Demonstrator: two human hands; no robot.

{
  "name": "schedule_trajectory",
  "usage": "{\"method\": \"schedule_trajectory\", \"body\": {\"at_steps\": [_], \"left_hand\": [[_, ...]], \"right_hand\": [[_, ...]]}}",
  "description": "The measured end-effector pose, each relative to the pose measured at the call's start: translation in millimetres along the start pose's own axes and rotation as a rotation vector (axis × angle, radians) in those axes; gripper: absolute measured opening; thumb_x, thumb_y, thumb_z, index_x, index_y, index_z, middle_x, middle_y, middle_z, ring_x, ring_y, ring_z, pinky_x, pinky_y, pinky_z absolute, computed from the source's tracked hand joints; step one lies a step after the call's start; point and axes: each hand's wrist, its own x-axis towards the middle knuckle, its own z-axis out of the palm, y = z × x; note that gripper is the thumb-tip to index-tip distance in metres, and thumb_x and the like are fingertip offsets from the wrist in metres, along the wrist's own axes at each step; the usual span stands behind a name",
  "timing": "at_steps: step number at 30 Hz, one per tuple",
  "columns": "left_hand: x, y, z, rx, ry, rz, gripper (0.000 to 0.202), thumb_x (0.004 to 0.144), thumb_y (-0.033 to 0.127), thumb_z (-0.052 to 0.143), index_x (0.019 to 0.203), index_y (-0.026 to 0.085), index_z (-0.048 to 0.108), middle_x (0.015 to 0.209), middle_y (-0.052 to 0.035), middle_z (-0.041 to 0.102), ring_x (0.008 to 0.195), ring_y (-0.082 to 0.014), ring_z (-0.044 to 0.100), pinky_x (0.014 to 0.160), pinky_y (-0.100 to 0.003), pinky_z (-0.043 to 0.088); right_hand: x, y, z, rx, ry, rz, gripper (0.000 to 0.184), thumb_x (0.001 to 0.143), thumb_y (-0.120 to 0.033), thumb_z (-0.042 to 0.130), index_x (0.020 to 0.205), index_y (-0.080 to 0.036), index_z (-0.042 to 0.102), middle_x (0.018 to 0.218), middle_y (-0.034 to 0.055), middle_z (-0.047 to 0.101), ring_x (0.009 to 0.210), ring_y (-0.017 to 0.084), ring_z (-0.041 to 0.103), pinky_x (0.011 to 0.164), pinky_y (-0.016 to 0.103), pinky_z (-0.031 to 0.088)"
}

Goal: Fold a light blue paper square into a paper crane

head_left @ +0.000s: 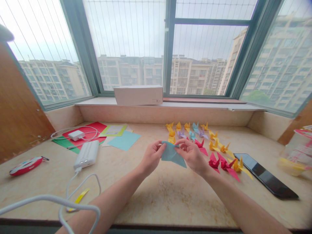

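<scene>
Both my hands hold a partly folded piece of teal paper [171, 155] above the stone counter [156, 195]. My left hand [151, 156] pinches its left edge with closed fingers. My right hand [193, 155] pinches the top right part, fingers curled round it. Just behind and to the right of my hands lie several folded paper cranes [202, 138] in yellow, orange, red, purple and blue.
A black phone [265, 175] lies at the right. A white power bank [87, 153] with white cable [73, 195] lies at the left, beside coloured paper sheets [124, 140] and a charger [76, 134]. A white box [138, 95] sits on the sill. A plastic container [298, 151] stands far right.
</scene>
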Motion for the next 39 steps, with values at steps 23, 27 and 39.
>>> {"method": "schedule_trajectory", "body": {"at_steps": [23, 27, 39], "left_hand": [[2, -4, -3.0, -0.007, 0.067, 0.018, 0.043, 0.077, 0.056, 0.068, 0.078, 0.012, 0.067, 0.064, -0.0019, 0.063, 0.059, -0.0131, 0.057, 0.056, -0.023, 0.045], [4, -6, -6.7, 0.057, 0.102, 0.091, 0.041, 0.079, 0.054, 0.067, 0.083, 0.013, 0.069, 0.069, -0.0029, 0.064, 0.061, -0.0132, 0.055, 0.057, -0.023, 0.044], [-1, 1, -2.3, 0.184, 0.082, 0.171, 0.029, 0.082, 0.044, 0.065, 0.077, 0.016, 0.064, 0.066, -0.0011, 0.065, 0.061, -0.0149, 0.062, 0.058, -0.024, 0.049]], "right_hand": [[-8, -14, -8, -0.381, -0.188, -0.388, 0.028, 0.089, -0.015, 0.054, 0.103, -0.028, 0.075, 0.119, 0.0079, 0.053, 0.097, 0.019, 0.058, 0.083, 0.037, 0.053], [-10, -22, -4, -0.367, -0.172, -0.317, 0.021, 0.089, -0.022, 0.056, 0.105, -0.024, 0.069, 0.117, 0.0090, 0.059, 0.104, 0.022, 0.059, 0.091, 0.040, 0.049], [0, -17, -6, -0.262, 0.007, -0.049, 0.024, 0.089, -0.038, 0.060, 0.093, -0.019, 0.074, 0.088, 0.0052, 0.074, 0.081, 0.022, 0.066, 0.073, 0.033, 0.051]]}}
